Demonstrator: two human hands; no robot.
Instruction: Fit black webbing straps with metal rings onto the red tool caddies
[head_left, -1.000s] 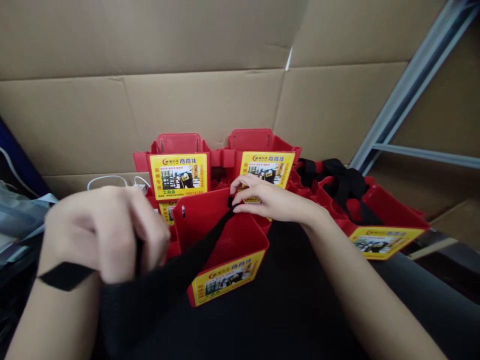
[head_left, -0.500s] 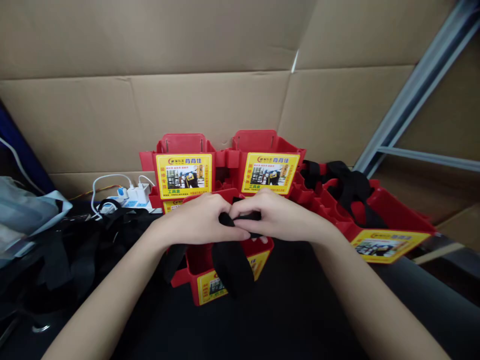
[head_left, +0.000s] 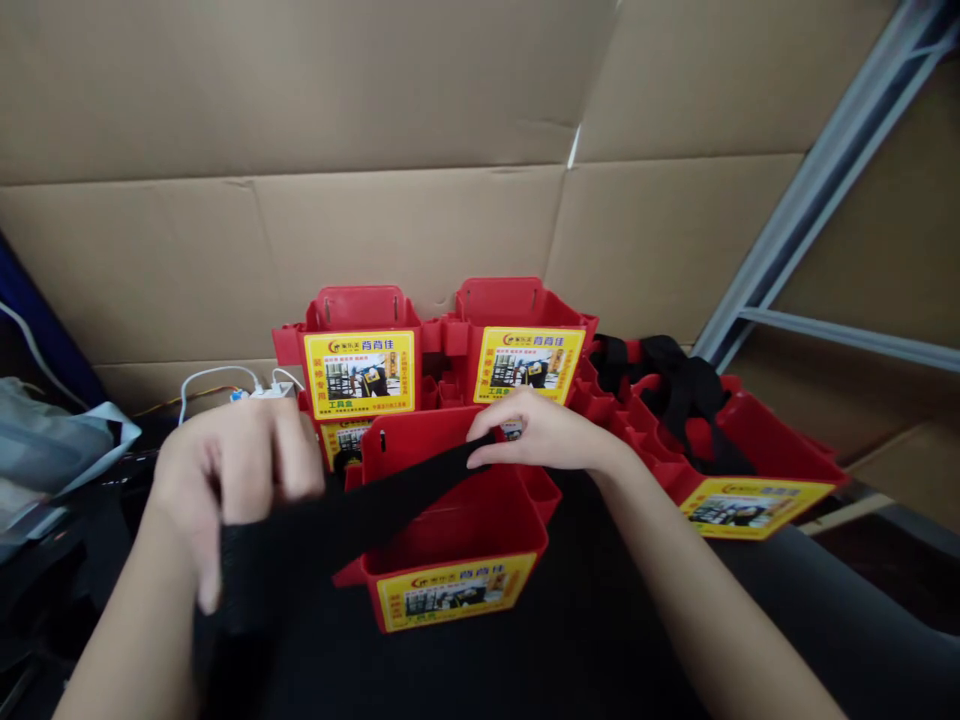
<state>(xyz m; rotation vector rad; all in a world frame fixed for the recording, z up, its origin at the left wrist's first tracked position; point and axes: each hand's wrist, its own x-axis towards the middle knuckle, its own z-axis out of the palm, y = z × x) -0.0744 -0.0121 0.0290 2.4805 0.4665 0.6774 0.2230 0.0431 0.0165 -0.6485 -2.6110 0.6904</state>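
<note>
A red plastic tool box (head_left: 457, 520) with a yellow label stands in front of me on the dark surface. Across its opening runs a black strap (head_left: 390, 495), pulled fairly straight between my hands. My right hand (head_left: 529, 430) pinches the strap near the back wall of the box, where a slot shows on the left. Off to the left of the box, my left hand (head_left: 244, 465) is closed round the strap's other stretch, which hangs down below it. That hand is slightly blurred, and the strap's lower end is lost against the dark surface.
Behind stand stacked red boxes (head_left: 360, 310) with yellow labels. Another red box (head_left: 795, 440) at the right holds black straps. White chargers (head_left: 271, 388) and cables sit at the left, beside a plastic bag (head_left: 49, 430). A cardboard wall (head_left: 405, 240) closes off the back.
My left hand has moved left and away from my right, drawing the strap out between them. The strap that hung over the box front has gone from there, and the box has turned slightly.
</note>
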